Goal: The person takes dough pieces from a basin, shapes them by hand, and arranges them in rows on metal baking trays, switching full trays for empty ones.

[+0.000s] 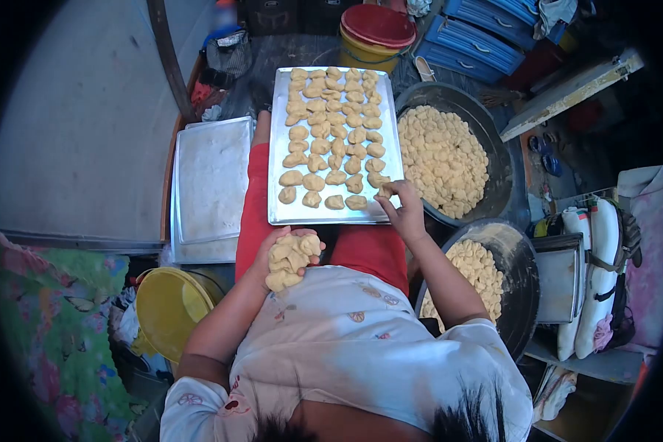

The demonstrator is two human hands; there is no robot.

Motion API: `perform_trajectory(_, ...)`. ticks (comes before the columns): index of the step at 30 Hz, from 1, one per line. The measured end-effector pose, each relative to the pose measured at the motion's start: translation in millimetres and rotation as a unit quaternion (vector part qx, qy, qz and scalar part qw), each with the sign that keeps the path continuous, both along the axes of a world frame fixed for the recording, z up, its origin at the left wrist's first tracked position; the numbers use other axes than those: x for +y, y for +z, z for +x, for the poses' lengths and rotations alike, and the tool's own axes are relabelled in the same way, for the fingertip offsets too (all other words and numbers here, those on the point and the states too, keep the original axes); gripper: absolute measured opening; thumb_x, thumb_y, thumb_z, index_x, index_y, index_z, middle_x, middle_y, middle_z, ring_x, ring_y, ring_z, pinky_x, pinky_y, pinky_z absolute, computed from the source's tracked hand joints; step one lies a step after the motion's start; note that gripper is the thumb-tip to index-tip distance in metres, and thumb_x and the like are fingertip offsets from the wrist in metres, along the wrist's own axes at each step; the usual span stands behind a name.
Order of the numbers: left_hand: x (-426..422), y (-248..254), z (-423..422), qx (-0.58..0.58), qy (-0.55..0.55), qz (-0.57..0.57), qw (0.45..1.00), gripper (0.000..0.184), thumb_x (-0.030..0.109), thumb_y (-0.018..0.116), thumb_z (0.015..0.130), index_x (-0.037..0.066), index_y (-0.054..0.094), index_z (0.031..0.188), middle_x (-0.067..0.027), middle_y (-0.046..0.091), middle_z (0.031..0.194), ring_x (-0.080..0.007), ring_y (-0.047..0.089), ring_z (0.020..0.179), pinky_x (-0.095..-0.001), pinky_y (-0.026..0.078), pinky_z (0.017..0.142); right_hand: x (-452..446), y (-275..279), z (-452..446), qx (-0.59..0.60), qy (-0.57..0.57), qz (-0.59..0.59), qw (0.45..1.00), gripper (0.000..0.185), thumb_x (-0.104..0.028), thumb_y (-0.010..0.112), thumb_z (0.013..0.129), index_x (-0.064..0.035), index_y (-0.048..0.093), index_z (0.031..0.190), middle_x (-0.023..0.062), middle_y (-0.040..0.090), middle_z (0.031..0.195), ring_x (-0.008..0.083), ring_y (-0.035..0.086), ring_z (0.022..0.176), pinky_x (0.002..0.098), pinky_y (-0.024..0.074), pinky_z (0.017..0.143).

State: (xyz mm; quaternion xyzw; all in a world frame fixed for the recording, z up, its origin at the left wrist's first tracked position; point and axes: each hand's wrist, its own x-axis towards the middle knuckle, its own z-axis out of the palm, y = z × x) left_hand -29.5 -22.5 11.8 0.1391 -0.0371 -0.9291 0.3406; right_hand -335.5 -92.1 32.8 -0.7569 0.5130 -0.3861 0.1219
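My left hand (261,259), palm up above my lap, is closed around a clump of yellowish dough pieces (292,259). At the near right corner of a metal baking tray (276,210), my right hand (405,210) pinches a small piece of dough (384,191) between thumb and fingers. The tray rests on my thighs. Rows of dough lumps (319,147) cover most of it, and the nearest row reaches toward my right hand.
Two dark tubs on the right hold heaps of dough pieces (446,162) (475,276). Stacked metal trays (214,177) lie on the left. A yellow bucket (173,309) stands at lower left; red and yellow buckets (378,29) stand beyond the tray. A wooden post (567,96) slants at right.
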Motion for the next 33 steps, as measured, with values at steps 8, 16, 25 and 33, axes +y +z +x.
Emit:
perform_trajectory(8,8,8,2,-0.038,0.046,0.039,0.997,0.053,0.046,0.043,0.094,0.001,0.054,0.121,-0.0258,0.058,0.117,-0.0369,0.064,0.095,-0.0431,0.059,0.065,0,-43,-6,0.025,-0.012,0.085,0.996,0.024,-0.016,0.072,0.080,-0.0078,0.064,0.100,0.0120,0.060,0.091,0.0315,0.061,0.084,0.0405,0.0496,0.074)
perform_trajectory(16,10,-5,9,0.008,0.068,0.057,0.996,0.052,0.047,0.043,0.094,0.004,0.056,0.119,-0.0247,0.059,0.116,-0.0355,0.064,0.091,-0.0416,0.056,0.060,-4,-23,10,0.122,0.066,0.029,0.990,0.032,-0.025,0.072,0.076,-0.0140,0.064,0.105,0.0092,0.056,0.100,0.0296,0.052,0.097,0.0405,0.0393,0.084)
perform_trajectory(25,8,-9,10,-0.014,0.071,0.048,0.996,0.052,0.047,0.041,0.094,0.003,0.056,0.118,-0.0243,0.060,0.115,-0.0318,0.065,0.088,-0.0388,0.054,0.057,-2,-26,40,0.166,0.128,-0.005,0.978,0.040,-0.029,0.071,0.075,-0.0186,0.063,0.113,0.0076,0.054,0.113,0.0272,0.047,0.107,0.0459,0.0322,0.091)
perform_trajectory(33,9,-11,10,-0.015,0.081,0.035,0.996,0.053,0.047,0.041,0.094,0.002,0.056,0.118,-0.0246,0.061,0.114,-0.0321,0.066,0.088,-0.0391,0.055,0.057,-22,-18,62,0.204,0.157,0.098,0.961,0.061,-0.041,0.069,0.078,-0.0139,0.053,0.130,0.0100,0.053,0.124,0.0293,0.045,0.120,0.0502,0.0273,0.102)
